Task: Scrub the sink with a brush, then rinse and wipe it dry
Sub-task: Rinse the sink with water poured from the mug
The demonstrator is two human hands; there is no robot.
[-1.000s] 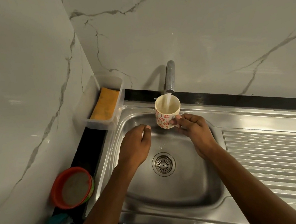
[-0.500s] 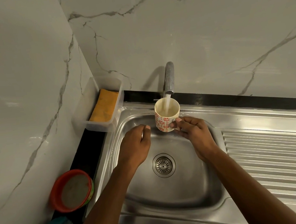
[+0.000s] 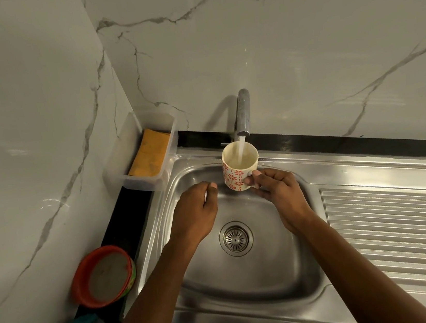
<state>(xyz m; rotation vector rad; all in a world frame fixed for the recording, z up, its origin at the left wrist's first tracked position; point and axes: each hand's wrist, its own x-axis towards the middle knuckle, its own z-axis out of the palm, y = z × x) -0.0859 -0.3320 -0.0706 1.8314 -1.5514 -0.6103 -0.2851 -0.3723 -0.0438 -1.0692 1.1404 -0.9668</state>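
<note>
The sink (image 3: 249, 278) lies under both arms. The right hand (image 3: 281, 193) pinches a mug (image 3: 239, 167) under the running tap (image 3: 242, 114); overfilling may spill it. The left hand (image 3: 197, 212) is curled; I cannot tell if it holds something.

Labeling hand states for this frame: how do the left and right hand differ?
The right hand grips the mug by its handle under the running tap; the left hand holds nothing that shows. The right hand is raised at mug height by the basin's back wall; the left hand hangs loosely curled, palm down, just left of the mug. Both hover above the sink, clear of the drain.
</note>
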